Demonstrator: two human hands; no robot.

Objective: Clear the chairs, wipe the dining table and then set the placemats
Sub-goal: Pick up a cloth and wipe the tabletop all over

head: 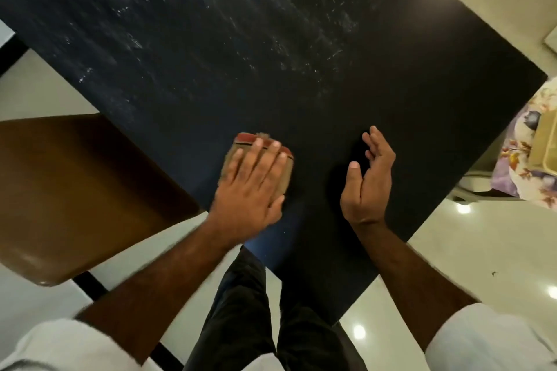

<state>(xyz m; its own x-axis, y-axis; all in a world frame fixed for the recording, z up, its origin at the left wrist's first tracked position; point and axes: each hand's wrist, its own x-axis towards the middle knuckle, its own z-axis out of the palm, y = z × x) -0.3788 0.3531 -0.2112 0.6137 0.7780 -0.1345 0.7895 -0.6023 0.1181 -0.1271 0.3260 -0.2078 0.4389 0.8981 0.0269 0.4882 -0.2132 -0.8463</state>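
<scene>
With your left hand pressed flat on the cloth and your right hand open and empty beside it, you are wiping the worktop; next, push toward the streaked far area.

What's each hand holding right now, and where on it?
Left hand lies flat on top of the folded cloth, pressing it onto the dark table, fingers spread, not gripped. Right hand is open and holds nothing.
</scene>
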